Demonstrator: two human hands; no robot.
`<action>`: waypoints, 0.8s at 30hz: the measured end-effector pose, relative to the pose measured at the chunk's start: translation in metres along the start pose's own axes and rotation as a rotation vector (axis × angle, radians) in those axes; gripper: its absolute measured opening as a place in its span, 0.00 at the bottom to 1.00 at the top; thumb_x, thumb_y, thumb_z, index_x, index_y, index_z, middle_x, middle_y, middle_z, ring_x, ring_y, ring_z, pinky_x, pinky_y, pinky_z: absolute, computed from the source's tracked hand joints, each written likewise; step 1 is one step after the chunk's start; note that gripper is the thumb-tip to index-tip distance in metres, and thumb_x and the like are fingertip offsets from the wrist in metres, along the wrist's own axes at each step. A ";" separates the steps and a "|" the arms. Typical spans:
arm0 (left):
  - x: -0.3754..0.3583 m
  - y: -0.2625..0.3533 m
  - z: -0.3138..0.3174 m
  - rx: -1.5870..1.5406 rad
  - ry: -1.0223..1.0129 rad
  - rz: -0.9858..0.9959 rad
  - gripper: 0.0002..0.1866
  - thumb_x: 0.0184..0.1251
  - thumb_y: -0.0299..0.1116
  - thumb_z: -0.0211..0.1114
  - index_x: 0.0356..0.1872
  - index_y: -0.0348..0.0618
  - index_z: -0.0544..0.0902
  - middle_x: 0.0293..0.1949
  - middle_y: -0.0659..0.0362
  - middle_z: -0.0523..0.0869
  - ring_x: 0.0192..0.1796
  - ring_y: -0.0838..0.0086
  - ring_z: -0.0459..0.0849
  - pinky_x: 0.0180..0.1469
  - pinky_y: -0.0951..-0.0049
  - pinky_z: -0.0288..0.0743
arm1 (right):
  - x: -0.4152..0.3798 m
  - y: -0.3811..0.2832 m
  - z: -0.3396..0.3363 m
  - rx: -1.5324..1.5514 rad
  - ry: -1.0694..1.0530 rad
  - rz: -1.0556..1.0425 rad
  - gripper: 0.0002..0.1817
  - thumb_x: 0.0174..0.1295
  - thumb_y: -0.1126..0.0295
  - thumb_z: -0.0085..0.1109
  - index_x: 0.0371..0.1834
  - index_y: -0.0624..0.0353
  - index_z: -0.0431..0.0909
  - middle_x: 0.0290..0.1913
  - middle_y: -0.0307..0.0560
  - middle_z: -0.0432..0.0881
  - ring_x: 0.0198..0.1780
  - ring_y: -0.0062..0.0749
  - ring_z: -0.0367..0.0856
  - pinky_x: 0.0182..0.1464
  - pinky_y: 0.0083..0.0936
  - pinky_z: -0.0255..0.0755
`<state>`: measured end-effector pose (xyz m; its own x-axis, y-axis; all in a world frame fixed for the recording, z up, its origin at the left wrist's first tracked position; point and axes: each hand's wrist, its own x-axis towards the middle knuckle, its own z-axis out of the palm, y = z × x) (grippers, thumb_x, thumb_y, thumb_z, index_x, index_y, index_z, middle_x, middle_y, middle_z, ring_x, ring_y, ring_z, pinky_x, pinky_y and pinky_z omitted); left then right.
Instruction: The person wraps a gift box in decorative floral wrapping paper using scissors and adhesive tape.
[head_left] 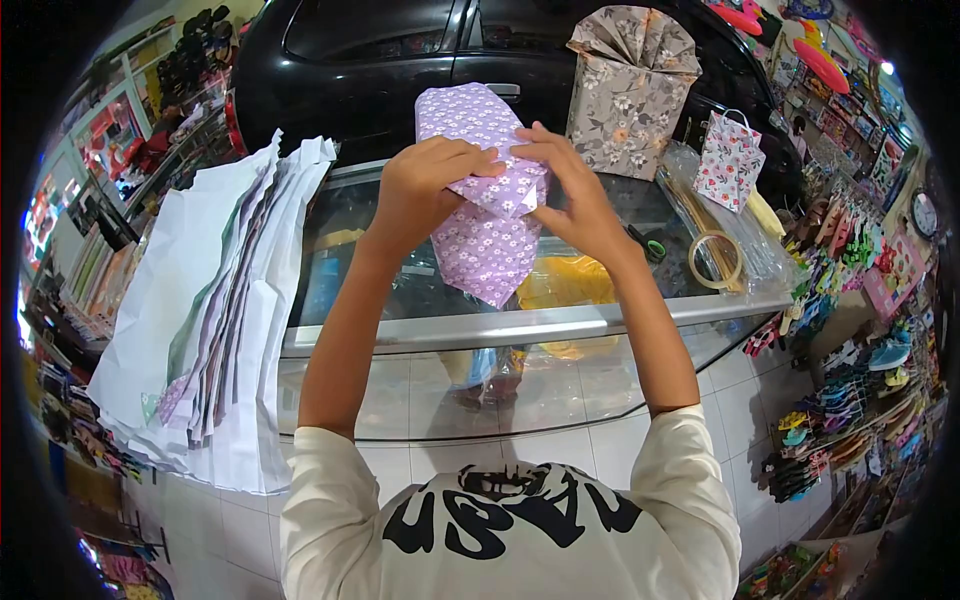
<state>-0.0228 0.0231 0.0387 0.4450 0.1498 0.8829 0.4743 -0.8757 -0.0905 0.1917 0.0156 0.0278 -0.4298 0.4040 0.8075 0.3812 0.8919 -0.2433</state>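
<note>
A parcel in purple floral wrapping paper [488,255] stands over the glass counter, its paper folded into a pointed flap at the lower end. My left hand [428,185] grips its left side, fingers laid across the top fold. On the right side, my right hand [575,198] holds the paper between thumb and fingers, near a small white patch at the fold's edge. What is inside the paper is hidden. Just beyond my right wrist lie dark-handled scissors [654,249], and further right a roll of tape [694,262].
Large wrapping sheets [190,270] overhang the glass counter's [560,325] left end. A grey floral package [622,120] and a small flowered bag [730,160] stand at right. A black car [370,70] is behind; hanging goods [840,400] line the right side.
</note>
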 end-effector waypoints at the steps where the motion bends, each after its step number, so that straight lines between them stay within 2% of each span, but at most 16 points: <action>1: 0.000 0.001 0.000 0.005 0.002 -0.005 0.16 0.40 0.19 0.68 0.35 0.44 0.87 0.38 0.58 0.88 0.43 0.67 0.86 0.44 0.72 0.77 | 0.002 0.000 -0.002 -0.015 0.035 -0.033 0.22 0.46 0.79 0.62 0.48 0.57 0.75 0.55 0.49 0.74 0.61 0.46 0.68 0.63 0.35 0.61; 3: 0.001 0.001 0.001 0.003 0.017 0.001 0.15 0.40 0.19 0.67 0.34 0.44 0.87 0.37 0.58 0.88 0.42 0.67 0.86 0.44 0.73 0.77 | 0.005 0.002 -0.007 -0.046 0.103 -0.096 0.16 0.46 0.79 0.62 0.41 0.57 0.79 0.45 0.46 0.80 0.51 0.41 0.76 0.56 0.32 0.66; 6: 0.001 0.000 0.002 -0.005 0.041 0.018 0.15 0.39 0.19 0.68 0.33 0.43 0.87 0.36 0.58 0.88 0.42 0.68 0.86 0.43 0.73 0.77 | 0.009 -0.001 -0.009 -0.110 0.130 -0.185 0.10 0.46 0.79 0.61 0.33 0.57 0.82 0.32 0.39 0.81 0.37 0.34 0.76 0.44 0.28 0.66; 12: 0.000 0.000 0.003 -0.013 0.062 0.008 0.14 0.40 0.18 0.67 0.33 0.43 0.87 0.36 0.58 0.88 0.42 0.68 0.87 0.44 0.73 0.77 | 0.011 -0.004 -0.015 -0.161 0.079 -0.255 0.09 0.46 0.78 0.62 0.32 0.56 0.81 0.31 0.39 0.81 0.36 0.33 0.76 0.44 0.28 0.65; 18: -0.005 -0.006 0.005 -0.078 0.071 -0.007 0.15 0.43 0.19 0.65 0.36 0.44 0.88 0.39 0.58 0.88 0.43 0.68 0.87 0.46 0.74 0.77 | 0.015 -0.023 -0.011 -0.236 0.078 -0.388 0.14 0.42 0.77 0.65 0.36 0.56 0.82 0.32 0.40 0.80 0.39 0.34 0.77 0.46 0.31 0.66; 23: -0.006 -0.006 0.006 -0.072 0.058 -0.014 0.18 0.43 0.18 0.64 0.38 0.46 0.88 0.41 0.58 0.88 0.47 0.69 0.86 0.49 0.72 0.77 | 0.013 -0.015 -0.014 -0.269 0.014 -0.438 0.17 0.39 0.76 0.67 0.37 0.58 0.82 0.35 0.39 0.80 0.39 0.33 0.77 0.42 0.30 0.68; 24: -0.005 -0.006 0.005 -0.061 0.071 -0.005 0.18 0.43 0.18 0.66 0.38 0.47 0.88 0.41 0.59 0.88 0.45 0.70 0.86 0.47 0.73 0.78 | 0.016 -0.017 -0.015 -0.282 0.010 -0.455 0.17 0.38 0.76 0.67 0.37 0.58 0.82 0.35 0.39 0.79 0.39 0.33 0.77 0.40 0.29 0.69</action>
<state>-0.0241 0.0301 0.0324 0.3864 0.1235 0.9140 0.4287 -0.9015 -0.0595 0.1905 0.0041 0.0527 -0.5957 -0.0136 0.8031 0.3640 0.8867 0.2850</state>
